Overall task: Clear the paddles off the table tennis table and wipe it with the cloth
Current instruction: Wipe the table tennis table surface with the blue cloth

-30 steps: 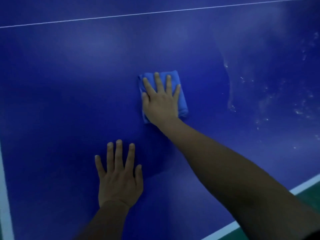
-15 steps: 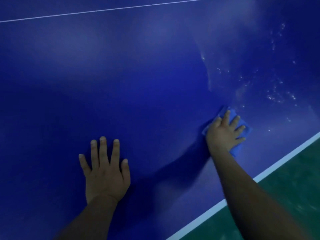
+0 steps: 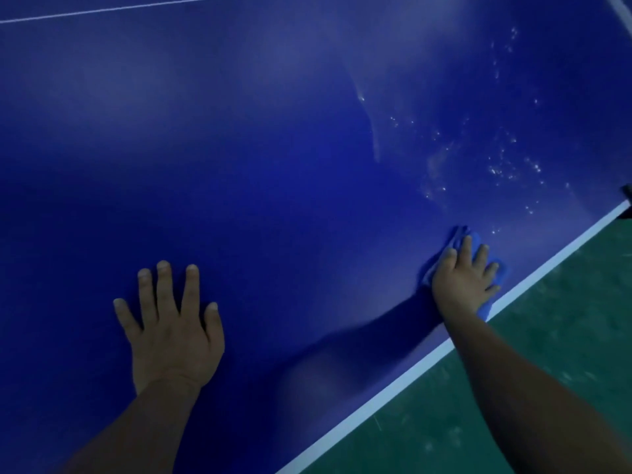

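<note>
The dark blue table tennis table (image 3: 273, 148) fills most of the view. My right hand (image 3: 461, 282) presses a folded blue cloth (image 3: 473, 242) flat against the table, close to the white line along its right edge. The fingers lie spread and nearly straight over the cloth, which shows only around them. My left hand (image 3: 171, 323) rests flat on the bare table at lower left with its fingers spread. No paddles are in view.
Pale specks and a smear (image 3: 496, 159) mark the table beyond the cloth. The white edge line (image 3: 393, 384) runs diagonally at lower right, with green floor (image 3: 547, 354) past it. A thin white line (image 3: 102, 10) crosses the top.
My right hand has slid the cloth from the middle of the table to the right and toward me, up to the table's edge. The left hand has stayed flat in place.
</note>
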A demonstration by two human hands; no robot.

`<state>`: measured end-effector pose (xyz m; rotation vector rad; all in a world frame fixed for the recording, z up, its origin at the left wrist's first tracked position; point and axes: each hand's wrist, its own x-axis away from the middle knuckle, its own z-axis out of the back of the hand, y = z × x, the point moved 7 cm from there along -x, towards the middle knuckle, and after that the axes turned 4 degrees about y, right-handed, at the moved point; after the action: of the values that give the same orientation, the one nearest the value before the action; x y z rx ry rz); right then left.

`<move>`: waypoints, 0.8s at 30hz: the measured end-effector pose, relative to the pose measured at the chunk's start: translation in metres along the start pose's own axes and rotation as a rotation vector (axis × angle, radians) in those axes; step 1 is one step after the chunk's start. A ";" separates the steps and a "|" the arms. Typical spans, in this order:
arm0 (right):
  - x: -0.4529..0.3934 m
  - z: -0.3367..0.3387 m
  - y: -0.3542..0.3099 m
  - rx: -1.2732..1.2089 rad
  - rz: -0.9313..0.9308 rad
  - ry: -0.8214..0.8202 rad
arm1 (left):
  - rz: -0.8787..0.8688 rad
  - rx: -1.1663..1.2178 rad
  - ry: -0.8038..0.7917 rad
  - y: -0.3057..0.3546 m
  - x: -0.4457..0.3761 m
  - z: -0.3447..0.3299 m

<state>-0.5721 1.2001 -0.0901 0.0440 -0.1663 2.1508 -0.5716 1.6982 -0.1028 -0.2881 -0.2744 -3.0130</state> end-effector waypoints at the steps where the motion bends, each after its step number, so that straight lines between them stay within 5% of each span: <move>1: 0.008 -0.003 -0.004 -0.009 -0.034 0.010 | 0.002 -0.005 0.002 0.000 0.000 0.000; 3: 0.045 -0.014 -0.035 0.011 0.065 0.034 | 0.002 -0.017 0.005 0.000 -0.001 0.000; 7: 0.171 -0.035 -0.098 0.053 0.901 0.003 | 0.000 -0.029 0.021 -0.001 0.000 -0.001; 9: 0.177 -0.036 -0.085 0.072 1.138 -0.062 | -0.004 -0.037 0.027 -0.001 0.000 -0.002; 11: 0.127 -0.027 -0.054 0.117 0.933 -0.049 | -0.005 -0.043 0.032 -0.003 0.000 -0.003; 14: 0.044 -0.005 0.019 0.084 0.291 -0.034 | -0.003 -0.045 0.040 -0.002 0.000 -0.003; 16: 0.031 0.001 0.035 0.043 0.126 -0.024 | -0.006 -0.042 0.042 -0.001 0.000 -0.002; 19: 0.059 -0.011 0.007 0.051 0.287 -0.032 | -0.007 -0.039 0.034 0.000 -0.001 -0.001; 22: 0.126 -0.030 -0.011 0.128 0.853 -0.068 | -0.005 -0.035 0.041 -0.001 0.000 0.000; 24: 0.126 -0.028 0.001 0.130 1.021 -0.094 | -0.008 -0.030 0.052 -0.001 0.000 0.000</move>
<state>-0.6416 1.3078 -0.1057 0.1640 -0.1101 3.1798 -0.5720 1.6988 -0.1030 -0.2107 -0.2271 -3.0295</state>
